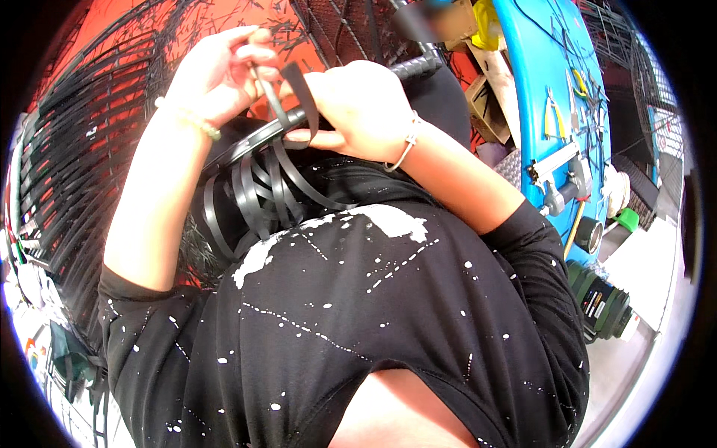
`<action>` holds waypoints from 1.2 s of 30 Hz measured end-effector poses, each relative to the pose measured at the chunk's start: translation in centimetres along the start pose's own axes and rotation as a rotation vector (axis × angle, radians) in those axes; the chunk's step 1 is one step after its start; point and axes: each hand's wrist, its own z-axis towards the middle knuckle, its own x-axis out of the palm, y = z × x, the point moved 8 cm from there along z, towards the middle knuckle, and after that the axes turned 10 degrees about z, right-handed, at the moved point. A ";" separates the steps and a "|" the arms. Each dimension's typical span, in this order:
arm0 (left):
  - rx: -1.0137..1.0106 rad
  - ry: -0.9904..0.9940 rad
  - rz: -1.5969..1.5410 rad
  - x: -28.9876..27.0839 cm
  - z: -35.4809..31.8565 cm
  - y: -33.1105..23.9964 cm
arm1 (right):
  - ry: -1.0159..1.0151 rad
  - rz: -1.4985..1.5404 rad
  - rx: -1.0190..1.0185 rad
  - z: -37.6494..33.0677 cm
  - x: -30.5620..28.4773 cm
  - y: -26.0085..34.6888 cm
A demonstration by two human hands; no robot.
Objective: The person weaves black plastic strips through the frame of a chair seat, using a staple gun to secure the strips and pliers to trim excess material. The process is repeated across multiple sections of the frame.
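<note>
Across my lap lies a black bar [261,140] of a frame. Its far right end [414,67] shows wrapped strip. My left hand [224,78] is above the bar, fingers curled around a flat strip [270,97] that rises from it. My right hand [366,104] is closed at the bar, with the thumb under a dark strip [302,93] that loops up beside the fingers. Its fingertips are partly hidden. Several loose strips [250,198] hang from the bar toward my black, white-spotted shirt.
On the right, a blue table [526,82] bears yellow-handled pliers [554,119], a clamp-like metal tool [556,168] and a roll of tape [588,233]. A dark green cylinder [597,302] is below. Black slatted wickerwork [82,179] fills the left, over a red surface [213,19] strewn with strip scraps.
</note>
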 end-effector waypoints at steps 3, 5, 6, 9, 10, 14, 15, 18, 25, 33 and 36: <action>0.068 -0.075 0.314 -1.4 0.4 -0.5 | -0.106 -0.016 -0.100 -0.3 -0.4 0.4; 0.053 -0.211 0.443 -3.6 -0.2 0.5 | -0.202 -0.016 -0.205 -0.4 -0.4 0.7; 0.034 -0.274 0.512 -4.1 -0.6 0.8 | -0.220 0.015 -0.199 -0.4 -0.5 0.5; -0.004 -0.290 0.755 -4.9 -1.9 1.2 | -0.218 0.053 -0.186 0.0 -0.7 0.7; -0.036 -0.287 0.839 -4.5 -2.6 1.0 | -0.221 0.071 -0.171 0.0 -0.9 0.7; 0.073 -0.196 1.167 -5.0 -3.8 -0.4 | -0.181 0.098 -0.132 0.4 -1.1 1.0; 0.199 -0.141 1.221 -4.8 -3.8 -0.8 | -0.176 0.095 -0.116 0.4 -1.1 1.0; 0.462 0.001 1.467 -3.2 -4.6 -1.4 | -0.167 0.098 -0.084 0.5 -1.0 1.0; 0.785 -0.040 1.780 -2.8 -3.2 -1.5 | -0.137 0.097 -0.068 0.8 -1.1 1.1; 0.859 -0.127 1.900 -3.9 -2.9 -2.3 | -0.156 0.116 -0.110 1.0 -1.4 1.5; 1.139 -0.194 1.983 -3.3 -4.1 -2.7 | -0.129 0.123 -0.099 0.9 -1.3 1.4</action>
